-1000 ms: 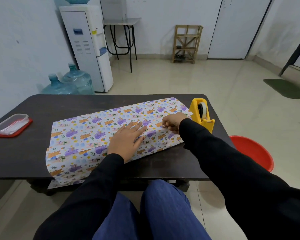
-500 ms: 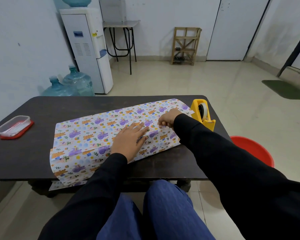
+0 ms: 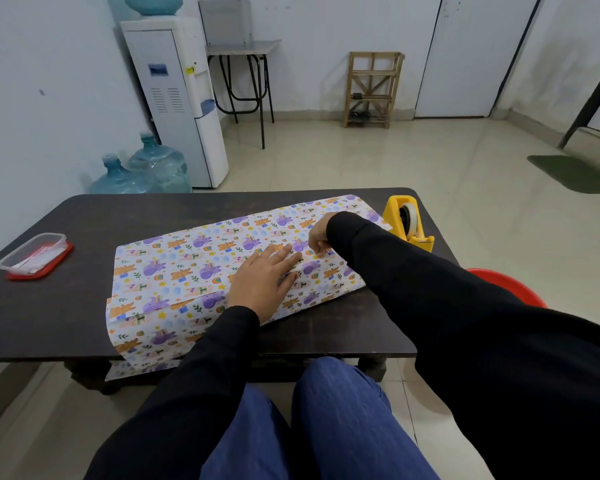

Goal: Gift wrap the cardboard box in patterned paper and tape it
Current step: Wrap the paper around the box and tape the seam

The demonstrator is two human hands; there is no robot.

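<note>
The patterned wrapping paper (image 3: 187, 271), white with purple and orange animals, lies folded over the box on the dark table (image 3: 84, 216); the box itself is hidden under it. My left hand (image 3: 262, 278) presses flat on the paper's overlapping seam, fingers straight. Just right of its fingertips, my right hand (image 3: 317, 237) has curled fingers down on the paper; any tape in them is too small to make out. A yellow tape dispenser (image 3: 407, 221) stands at the table's right end, beyond my right sleeve.
A clear plastic container on a red lid (image 3: 35, 254) sits at the table's left end. The paper's left end hangs over the near table edge. A red basin (image 3: 510, 287) is on the floor to the right. My knees are under the table's front.
My right hand has slid left along the seam, away from the tape dispenser and closer to my left fingertips. My left hand has stayed pressed on the paper.
</note>
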